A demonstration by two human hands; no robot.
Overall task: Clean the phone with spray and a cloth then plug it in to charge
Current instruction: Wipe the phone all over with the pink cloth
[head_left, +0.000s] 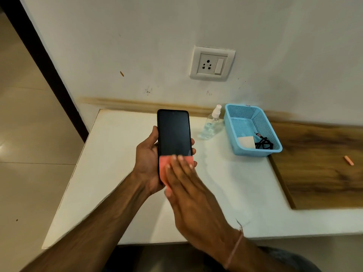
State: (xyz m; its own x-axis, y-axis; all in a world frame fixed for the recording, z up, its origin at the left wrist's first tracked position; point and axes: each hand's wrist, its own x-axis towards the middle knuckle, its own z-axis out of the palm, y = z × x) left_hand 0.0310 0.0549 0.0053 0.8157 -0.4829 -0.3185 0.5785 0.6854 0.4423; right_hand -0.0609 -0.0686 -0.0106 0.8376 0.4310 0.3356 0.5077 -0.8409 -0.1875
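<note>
A black phone (173,132) with a dark screen is held upright above the white table, gripped from the left and behind by my left hand (148,163). A pink cloth (164,167) lies over the phone's lower end. My right hand (188,185) presses the cloth flat against the screen with straight fingers. A clear spray bottle (212,122) with a white nozzle stands on the table to the right of the phone. A white charger block (246,142) and a black cable (264,143) lie in the blue basket.
The blue plastic basket (235,124) stands at the back right of the white table (110,165). A wall socket with a switch (212,63) sits above the table. A wooden board (318,163) lies to the right with a small orange piece (349,160) on it.
</note>
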